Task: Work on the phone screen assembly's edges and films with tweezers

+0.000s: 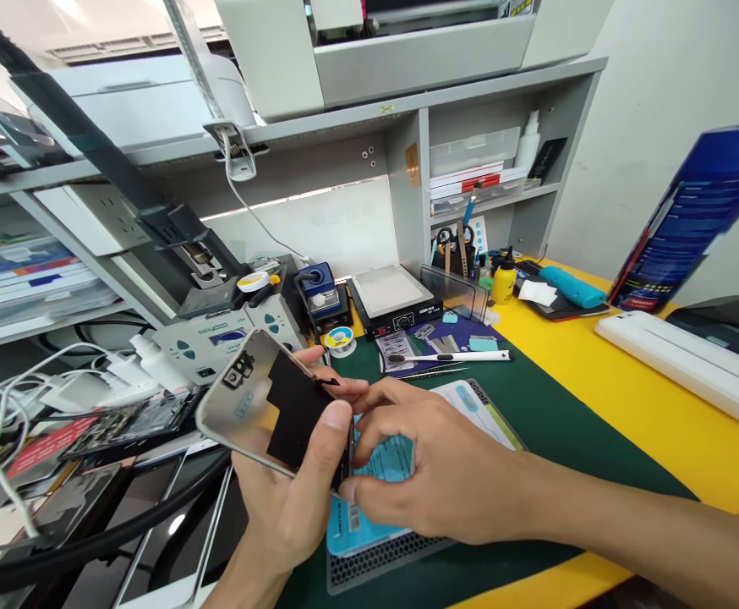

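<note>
A phone back panel (255, 400), silvery with a camera cutout and a stepped black sheet on it, is tilted above the green mat. My left hand (287, 499) grips the panel from beneath, its thumb lying on the black sheet and fingertips showing past the far edge. At the panel's right end, my right hand (420, 457) has curled its thumb and fingers against the edge; their exact contact is partly hidden. Under the hands lies a light-blue packet (360, 533) on a black honeycomb-patterned sheet (375, 567).
Behind are a toothbrush-like tool (451, 358), tweezers (436, 372), a solder reel (340, 339), a heating plate (395, 292) and a yellow bottle (504, 281). Phones and parts (154, 423) crowd the left, where a thick black cable (96, 541) crosses. A white bar-shaped device (686, 364) lies right.
</note>
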